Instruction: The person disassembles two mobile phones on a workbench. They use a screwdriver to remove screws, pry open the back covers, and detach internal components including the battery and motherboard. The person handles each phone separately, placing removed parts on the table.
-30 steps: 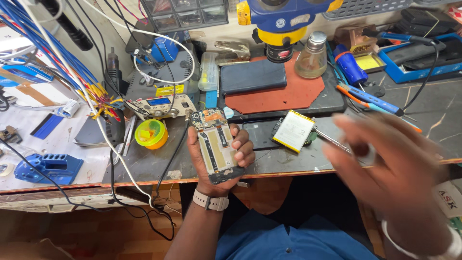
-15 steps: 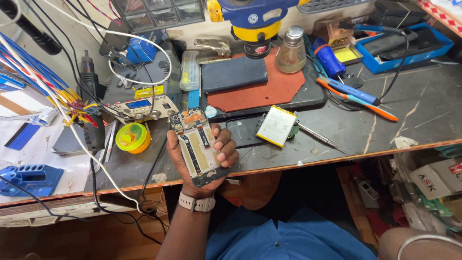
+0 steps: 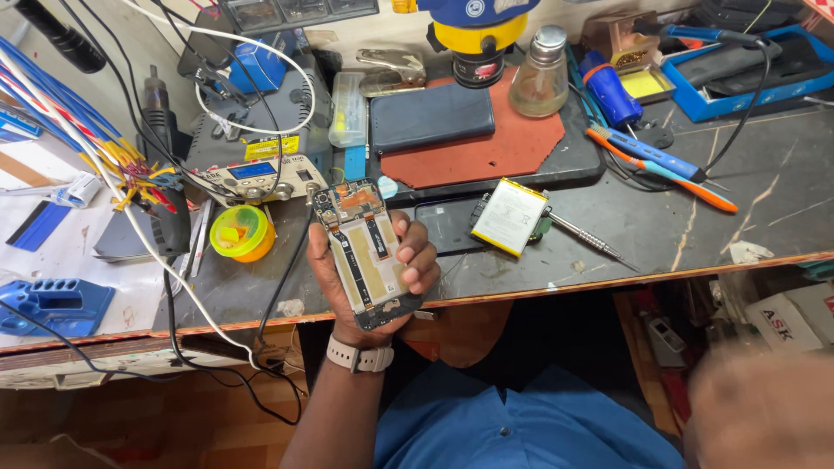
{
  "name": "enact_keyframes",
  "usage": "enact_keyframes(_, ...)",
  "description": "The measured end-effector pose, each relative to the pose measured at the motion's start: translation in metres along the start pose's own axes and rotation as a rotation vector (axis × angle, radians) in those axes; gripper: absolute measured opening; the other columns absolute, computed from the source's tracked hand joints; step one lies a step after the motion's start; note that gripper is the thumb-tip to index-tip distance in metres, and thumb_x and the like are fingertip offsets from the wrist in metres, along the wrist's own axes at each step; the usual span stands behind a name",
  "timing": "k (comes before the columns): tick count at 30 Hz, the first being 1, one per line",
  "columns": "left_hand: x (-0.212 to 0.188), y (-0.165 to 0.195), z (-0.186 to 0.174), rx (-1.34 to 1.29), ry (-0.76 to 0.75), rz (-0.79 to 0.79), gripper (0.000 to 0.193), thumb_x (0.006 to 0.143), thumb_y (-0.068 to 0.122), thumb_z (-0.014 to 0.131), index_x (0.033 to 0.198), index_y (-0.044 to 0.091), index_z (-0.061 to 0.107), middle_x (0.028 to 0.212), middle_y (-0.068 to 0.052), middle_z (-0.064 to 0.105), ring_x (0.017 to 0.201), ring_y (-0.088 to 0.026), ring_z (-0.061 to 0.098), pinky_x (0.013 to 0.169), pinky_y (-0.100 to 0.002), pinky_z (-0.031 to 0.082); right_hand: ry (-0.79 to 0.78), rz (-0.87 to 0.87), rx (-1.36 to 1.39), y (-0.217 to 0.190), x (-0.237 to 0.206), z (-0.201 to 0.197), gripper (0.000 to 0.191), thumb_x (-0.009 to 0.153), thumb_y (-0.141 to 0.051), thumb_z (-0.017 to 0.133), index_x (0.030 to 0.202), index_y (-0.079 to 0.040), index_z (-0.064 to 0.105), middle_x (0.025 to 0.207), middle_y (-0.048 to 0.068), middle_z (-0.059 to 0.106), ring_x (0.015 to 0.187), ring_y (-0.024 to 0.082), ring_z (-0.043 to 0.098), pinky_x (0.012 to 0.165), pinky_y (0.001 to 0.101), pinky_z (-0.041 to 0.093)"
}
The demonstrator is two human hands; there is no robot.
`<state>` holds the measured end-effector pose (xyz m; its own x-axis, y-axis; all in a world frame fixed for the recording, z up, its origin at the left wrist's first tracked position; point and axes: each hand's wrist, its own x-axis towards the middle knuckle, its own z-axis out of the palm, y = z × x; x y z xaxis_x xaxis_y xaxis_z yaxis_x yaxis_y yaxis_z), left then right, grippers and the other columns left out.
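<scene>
1. Left hand grips an opened phone, back cover off, inner boards and flex strips facing up. Fingers wrap the right edge, thumb along the left; palm supports it from beneath. Held this way, the internals sit exposed to view.
2. The phone hangs just over the near edge of the table, tilted slightly, top end toward the bench clutter. A pale watch strap circles the wrist; the forearm rises from below, near upright.
3. Right hand is a blur at the lower right corner, well apart from the phone and below table level. Cannot tell whether it is open or closed, or holding anything.
4. On the table just right of the phone: a white battery pack lying flat on a dark mat, a slim screwdriver beside it, within easy reach.
5. Left of the phone: a small yellow-green tub, open. Further back, a dark phone rests on a red mat.
</scene>
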<state>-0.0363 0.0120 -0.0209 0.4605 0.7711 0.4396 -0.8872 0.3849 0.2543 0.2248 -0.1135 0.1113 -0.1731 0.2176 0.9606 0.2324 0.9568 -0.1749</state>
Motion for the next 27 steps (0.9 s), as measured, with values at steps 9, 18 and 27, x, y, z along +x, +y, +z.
enact_keyframes(9, -0.002, -0.001, -0.001, 0.113, 0.106, -0.079, 0.115, 0.086, 0.083, 0.050, 0.157, -0.006, 0.036, 0.113, -0.014, 0.060, 0.100, -0.025, 0.066, 0.087, -0.038, 0.057, -0.325, 0.498, -0.134, 0.095, -0.053, 0.078, 0.028, 0.080, -0.013, 0.083, 0.104, -0.007, 0.071, 0.081, 0.003, 0.065, 0.057, 0.009, 0.060, 0.051, 0.0239, 0.048)
enact_keyframes(18, 0.002, -0.005, -0.014, 0.200, 0.142, 0.011, 0.108, 0.088, 0.077, 0.055, 0.164, 0.004, 0.032, 0.124, -0.014, 0.065, 0.114, -0.026, 0.068, 0.102, -0.045, 0.059, -0.395, 0.403, -0.091, 0.101, -0.080, 0.087, 0.048, 0.081, -0.011, 0.083, 0.126, -0.012, 0.069, 0.079, 0.000, 0.059, 0.060, 0.009, 0.058, 0.052, 0.0267, 0.048)
enact_keyframes(27, 0.005, -0.008, -0.009, 0.279, 0.105, 0.059, 0.103, 0.095, 0.076, 0.052, 0.164, 0.002, 0.035, 0.125, -0.015, 0.066, 0.119, -0.027, 0.066, 0.100, -0.041, 0.058, -0.404, 0.467, -0.103, 0.102, -0.082, 0.086, 0.026, 0.080, -0.010, 0.083, 0.105, -0.010, 0.073, 0.078, 0.001, 0.065, 0.063, 0.010, 0.063, 0.054, 0.0262, 0.050)
